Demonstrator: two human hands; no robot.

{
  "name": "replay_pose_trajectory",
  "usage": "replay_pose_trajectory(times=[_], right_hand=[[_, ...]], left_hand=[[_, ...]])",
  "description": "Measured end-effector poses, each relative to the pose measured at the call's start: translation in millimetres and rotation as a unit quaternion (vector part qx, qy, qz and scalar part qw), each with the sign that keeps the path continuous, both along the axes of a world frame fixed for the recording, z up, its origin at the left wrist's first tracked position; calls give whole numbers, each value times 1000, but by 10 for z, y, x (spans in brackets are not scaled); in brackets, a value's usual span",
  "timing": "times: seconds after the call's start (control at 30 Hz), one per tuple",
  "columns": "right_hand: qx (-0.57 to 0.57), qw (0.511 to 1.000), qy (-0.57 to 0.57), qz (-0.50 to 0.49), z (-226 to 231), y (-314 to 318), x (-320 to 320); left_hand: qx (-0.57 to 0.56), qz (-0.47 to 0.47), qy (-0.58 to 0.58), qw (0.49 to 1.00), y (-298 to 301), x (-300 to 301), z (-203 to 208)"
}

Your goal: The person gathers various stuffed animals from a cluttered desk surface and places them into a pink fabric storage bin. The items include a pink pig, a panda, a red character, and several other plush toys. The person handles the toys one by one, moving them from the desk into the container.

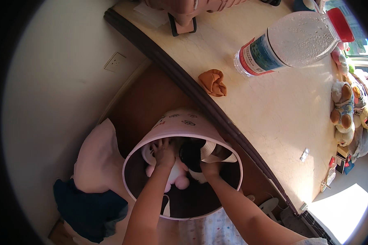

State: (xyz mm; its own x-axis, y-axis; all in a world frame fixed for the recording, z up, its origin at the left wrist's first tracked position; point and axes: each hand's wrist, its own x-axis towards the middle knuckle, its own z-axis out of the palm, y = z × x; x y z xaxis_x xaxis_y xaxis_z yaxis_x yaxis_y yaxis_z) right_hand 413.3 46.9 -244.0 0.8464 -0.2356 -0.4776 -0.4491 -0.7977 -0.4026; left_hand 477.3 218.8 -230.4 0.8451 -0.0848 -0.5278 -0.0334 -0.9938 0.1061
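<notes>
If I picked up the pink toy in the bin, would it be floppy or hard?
The toy looks plush, so it's probably squishy. Its rounded limbs might wobble rather than dangle. Those limbs stick out, so it probably wouldn't roll far.

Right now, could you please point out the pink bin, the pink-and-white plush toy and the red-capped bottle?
Pink bin [180,125]: head view, on its outer wall.
Pink-and-white plush toy [176,174]: head view, on its pale body.
Red-capped bottle [301,39]: head view, on its clear side.
</notes>
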Motion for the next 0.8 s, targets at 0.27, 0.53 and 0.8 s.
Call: replay_pose_trajectory(times=[0.27, 0.53, 0.8], right_hand=[[-99, 993, -26, -60, -307, 118, 658], [81, 996, -14, 29, 1062, 262, -200], [350, 891, -265, 116, 2869, -975, 793]], left_hand=[[-6, 45, -49, 998, 128, -212, 186], [-15, 202, -25, 979, -408, -889, 744], [-158, 175, -141, 962, -737, -1458, 1611]])
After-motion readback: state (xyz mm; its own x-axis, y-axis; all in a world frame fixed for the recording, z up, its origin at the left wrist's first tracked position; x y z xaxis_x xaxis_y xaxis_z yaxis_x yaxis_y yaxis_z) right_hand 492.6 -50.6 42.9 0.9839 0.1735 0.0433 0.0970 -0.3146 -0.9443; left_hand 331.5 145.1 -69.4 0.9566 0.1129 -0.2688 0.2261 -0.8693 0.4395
